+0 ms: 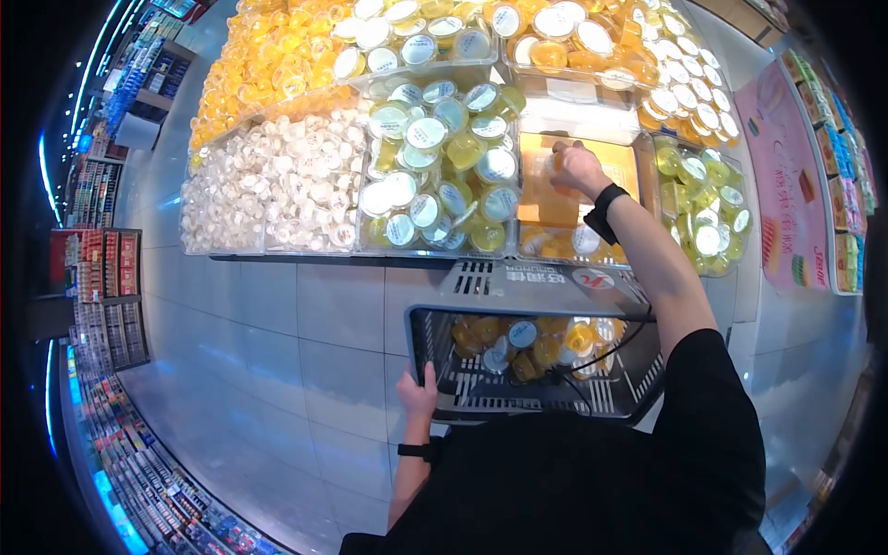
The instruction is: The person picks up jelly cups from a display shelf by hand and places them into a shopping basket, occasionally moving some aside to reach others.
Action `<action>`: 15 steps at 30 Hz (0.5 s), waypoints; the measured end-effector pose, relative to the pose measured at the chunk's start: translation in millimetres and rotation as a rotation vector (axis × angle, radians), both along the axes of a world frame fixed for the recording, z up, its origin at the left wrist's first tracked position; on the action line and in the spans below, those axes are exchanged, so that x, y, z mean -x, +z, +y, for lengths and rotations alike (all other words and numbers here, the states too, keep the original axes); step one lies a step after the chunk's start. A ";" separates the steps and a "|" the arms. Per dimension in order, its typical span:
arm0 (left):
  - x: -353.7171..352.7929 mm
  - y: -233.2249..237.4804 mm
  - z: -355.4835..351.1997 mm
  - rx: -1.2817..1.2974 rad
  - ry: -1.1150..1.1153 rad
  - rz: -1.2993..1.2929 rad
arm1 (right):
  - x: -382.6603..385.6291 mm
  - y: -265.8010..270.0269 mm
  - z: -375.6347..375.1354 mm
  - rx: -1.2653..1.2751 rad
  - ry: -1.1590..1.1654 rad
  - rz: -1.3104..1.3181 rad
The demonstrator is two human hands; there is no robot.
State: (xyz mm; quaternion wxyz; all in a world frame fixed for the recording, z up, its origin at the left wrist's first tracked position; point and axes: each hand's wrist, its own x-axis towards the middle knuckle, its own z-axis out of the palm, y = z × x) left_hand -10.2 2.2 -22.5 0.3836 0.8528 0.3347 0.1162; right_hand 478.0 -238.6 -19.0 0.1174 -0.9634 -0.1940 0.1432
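Note:
My left hand point(418, 393) is closed around the left rim of a dark grey shopping basket point(413, 335), the thumb lying along the edge. Inside the basket are several orange jelly cups point(548, 351), some with white printed lids. My right hand point(580, 168) is over a clear display bin with a yellow-orange bottom point(541, 205). Its fingers are curled round what looks like an orange jelly cup point(555, 164), mostly hidden by the hand. A few more orange cups point(585, 242) lie along the near side of that bin.
Green jelly cups point(425, 171) fill the bin to the left, with small white cups point(310, 176) beyond it. More green cups point(708, 208) are to the right. Orange cups point(277, 55) are heaped at the back. A pink sign panel point(782, 185) and shelves point(102, 277) flank the tiled floor point(268, 314).

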 end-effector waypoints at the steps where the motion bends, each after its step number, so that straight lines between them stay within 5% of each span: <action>1: -3.9 6.7 -3.0 0.011 -0.002 -0.001 | -3.4 -3.0 -4.8 0.081 0.028 0.003; 5: -2.6 11.2 -1.6 0.112 -0.006 0.010 | 23.1 74.2 -14.5 -0.065 -0.043 -0.041; 10: -5.9 8.7 -2.0 0.036 -0.051 -0.054 | 151.2 242.0 -39.1 -0.660 0.062 -0.023; 13: -13.5 25.9 -7.0 0.057 -0.075 -0.082 | 226.0 257.7 -67.4 -0.769 0.236 0.138; 15: -15.4 29.3 -8.3 0.052 -0.072 -0.123 | 270.6 229.8 -74.9 -0.732 0.146 0.308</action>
